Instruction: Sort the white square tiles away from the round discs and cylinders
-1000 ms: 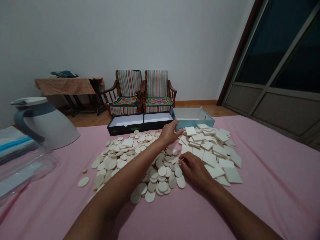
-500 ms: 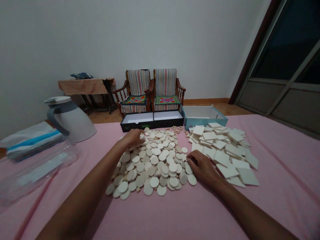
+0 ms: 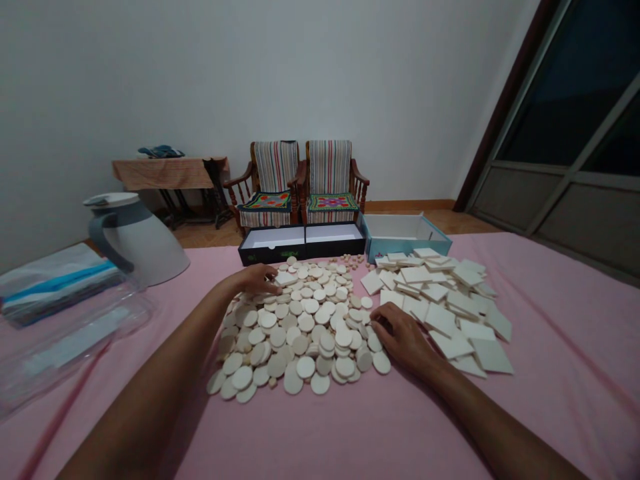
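My left hand point(image 3: 256, 279) is over the back left of a heap of round off-white discs point(image 3: 306, 323). Its thumb and fingers are apart, beside a pale square tile point(image 3: 287, 279) among the discs; whether they touch it I cannot tell. At the heap's right edge rests my right hand point(image 3: 400, 331), loosely curved, a gap between thumb and forefinger and nothing visible in it. Just right of that hand spreads a pile of square off-white tiles point(image 3: 442, 318). One tile point(image 3: 371, 283) lies at the pile's left edge.
Behind the heaps stand a black two-part tray point(image 3: 274, 253) and a light blue box point(image 3: 407, 248). Small wooden bits point(image 3: 353, 261) lie before them. At left are a grey-white jug point(image 3: 145, 247), a clear plastic tray point(image 3: 75, 350) and a blue-striped packet point(image 3: 60, 285) on the pink cloth point(image 3: 320, 440).
My left hand has drawn back to the left, its fingers spreading beside a square tile. A tile now lies at the left edge of the square pile. My right hand stays nearly in place.
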`<state>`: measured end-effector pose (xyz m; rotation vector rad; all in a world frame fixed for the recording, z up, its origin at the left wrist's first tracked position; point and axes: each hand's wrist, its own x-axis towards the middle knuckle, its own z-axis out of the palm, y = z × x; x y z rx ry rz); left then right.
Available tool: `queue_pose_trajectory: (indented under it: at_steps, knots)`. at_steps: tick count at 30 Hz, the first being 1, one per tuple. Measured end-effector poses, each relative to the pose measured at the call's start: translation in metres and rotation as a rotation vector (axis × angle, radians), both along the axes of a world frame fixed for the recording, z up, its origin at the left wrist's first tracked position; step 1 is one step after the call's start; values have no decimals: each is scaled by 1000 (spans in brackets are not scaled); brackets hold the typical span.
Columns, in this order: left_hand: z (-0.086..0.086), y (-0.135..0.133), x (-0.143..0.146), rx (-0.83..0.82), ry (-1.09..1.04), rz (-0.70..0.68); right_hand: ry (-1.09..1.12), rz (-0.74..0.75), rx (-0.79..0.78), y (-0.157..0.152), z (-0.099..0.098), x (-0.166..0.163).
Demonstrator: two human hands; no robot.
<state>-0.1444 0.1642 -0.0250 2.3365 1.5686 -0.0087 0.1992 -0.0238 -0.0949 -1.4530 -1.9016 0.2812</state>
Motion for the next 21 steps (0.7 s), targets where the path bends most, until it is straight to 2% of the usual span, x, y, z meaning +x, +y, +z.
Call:
queue_pose_trajectory:
  at_steps: [7,10,13,17,21]
  knots:
    - [-8,-1,13,104,-13,143,-8,25,-32,-1,2,2]
    - [-4,-4,19,166,-53,200,-11,34,-42,-1,2,3]
    - [3,-11,36,224,-148,188,-10,34,-42,-1,2,3]
    - [5,-24,86,200,-321,66,1,24,-40,-1,1,2]
    - [2,-31,160,152,-436,-71,1,40,-27,0,0,3]
